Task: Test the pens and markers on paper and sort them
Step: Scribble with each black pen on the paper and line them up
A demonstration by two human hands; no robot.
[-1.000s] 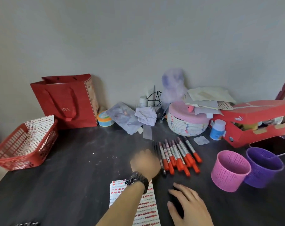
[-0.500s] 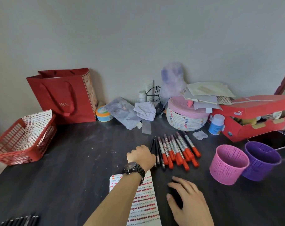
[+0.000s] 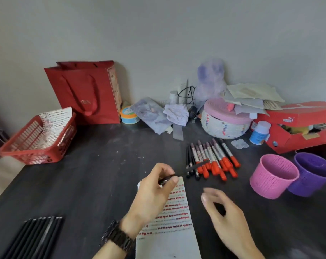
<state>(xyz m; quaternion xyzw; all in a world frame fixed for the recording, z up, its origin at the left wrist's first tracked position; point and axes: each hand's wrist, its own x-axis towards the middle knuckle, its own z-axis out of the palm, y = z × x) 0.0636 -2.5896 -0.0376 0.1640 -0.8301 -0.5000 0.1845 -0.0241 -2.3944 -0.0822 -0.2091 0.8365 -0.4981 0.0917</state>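
Observation:
My left hand pinches a thin black pen that points right toward the pile, just above the top edge of the test paper, which carries rows of red marks. Beyond it lies a row of red-capped markers with a few black pens on its left side. My right hand hovers to the right of the paper, blurred, fingers apart, holding nothing. A separate group of several black pens lies at the near left. A pink cup and a purple cup stand at the right.
A red basket holding marked paper sits at the far left, a red gift bag behind it. Along the wall are a tape roll, cloths, a lidded woven pot, a small bottle and a red shoebox.
My left hand has drawn back from the pile toward the paper with a black pen in its fingers. My right hand has lifted off the table. The view has tilted down.

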